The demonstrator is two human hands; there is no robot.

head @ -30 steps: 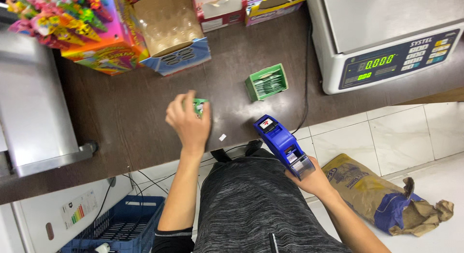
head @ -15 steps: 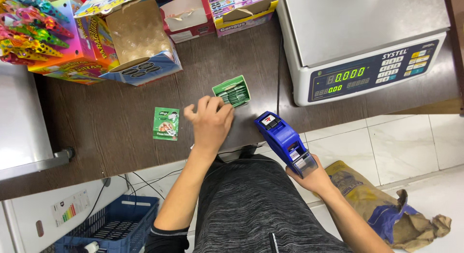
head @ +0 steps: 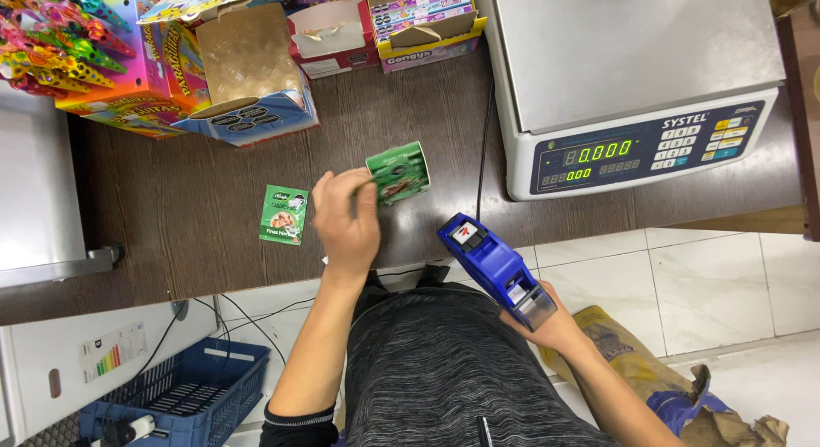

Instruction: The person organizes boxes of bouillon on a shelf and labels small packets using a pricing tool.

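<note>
One sachet (head: 363, 199) edge-on, left hand (head: 346, 225) blurred

One head-worn camera looks almost straight down from close above the person's torso. The dark wooden surface (head: 213, 208) fills the frame from 9 to 1 o'clock, the weighing scale (head: 636, 79) sits at 1 o'clock, and tiled floor (head: 726, 285) lies toward 4 o'clock.

Dark wooden counter (head: 213, 208) with 1 green sachet (head: 284, 214), scale (head: 632, 79), cardboard boxes (head: 248, 71).
</note>
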